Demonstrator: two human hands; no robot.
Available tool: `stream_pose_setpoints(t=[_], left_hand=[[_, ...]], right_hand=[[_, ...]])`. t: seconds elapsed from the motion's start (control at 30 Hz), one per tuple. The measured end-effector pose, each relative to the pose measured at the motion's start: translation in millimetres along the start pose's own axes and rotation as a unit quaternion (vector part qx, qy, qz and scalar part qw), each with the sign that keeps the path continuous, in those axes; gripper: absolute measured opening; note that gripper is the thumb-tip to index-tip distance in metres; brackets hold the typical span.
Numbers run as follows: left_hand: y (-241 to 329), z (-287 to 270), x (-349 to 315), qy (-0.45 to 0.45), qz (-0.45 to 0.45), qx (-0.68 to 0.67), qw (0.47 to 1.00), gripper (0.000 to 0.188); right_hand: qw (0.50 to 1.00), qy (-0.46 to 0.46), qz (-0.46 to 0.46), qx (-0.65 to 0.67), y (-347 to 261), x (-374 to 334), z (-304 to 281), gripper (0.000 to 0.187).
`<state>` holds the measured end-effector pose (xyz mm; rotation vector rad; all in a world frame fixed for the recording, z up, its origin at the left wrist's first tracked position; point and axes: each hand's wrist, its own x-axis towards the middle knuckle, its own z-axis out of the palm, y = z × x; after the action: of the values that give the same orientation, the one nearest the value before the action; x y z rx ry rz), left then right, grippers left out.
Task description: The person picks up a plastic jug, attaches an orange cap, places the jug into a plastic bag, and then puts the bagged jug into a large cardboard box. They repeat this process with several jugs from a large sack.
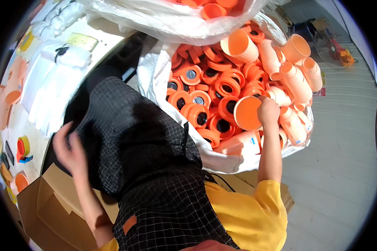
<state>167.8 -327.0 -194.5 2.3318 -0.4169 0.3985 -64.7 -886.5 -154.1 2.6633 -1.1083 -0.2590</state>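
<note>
My right hand (268, 112) is closed on the rim of a peach plastic cup-like container (247, 113), its wide round mouth facing up. Around it, a white woven sack (238, 164) holds many orange ring-shaped lids (227, 85), some with dark or silvery centres. More peach bottle-shaped containers (296, 82) lie along the sack's right side. My left hand (70, 149), slightly blurred, hangs beside the table edge over a cardboard box. Its fingers are apart and nothing shows in them.
The white table (107, 39) curves along the left, bearing clear plastic bags (73, 56), peach containers and a yellow tape roll (24, 146). An open cardboard box (50, 209) stands below it. Another plastic-lined bag (155, 19) of orange parts is at the top. Grey floor (343, 167) spans the right.
</note>
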Motion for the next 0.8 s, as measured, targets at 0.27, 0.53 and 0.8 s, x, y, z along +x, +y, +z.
stream_pose_setpoints(t=[0.27,0.53,0.8], left_hand=[[178,60,49,-0.342,0.491,-0.135,0.79,0.029],[34,3,-9,-0.103,-0.303,-0.399,0.859,0.023],[-18,12,-26,0.198,-0.443,-0.554,0.676,0.036]], right_hand=[[0.682,-0.342,-0.534,0.363,-204,58,-147,0.034],[0.597,0.066,0.023,0.799,-296,330,-88,0.083],[0.727,0.161,0.009,0.667,-307,306,-6,0.048]])
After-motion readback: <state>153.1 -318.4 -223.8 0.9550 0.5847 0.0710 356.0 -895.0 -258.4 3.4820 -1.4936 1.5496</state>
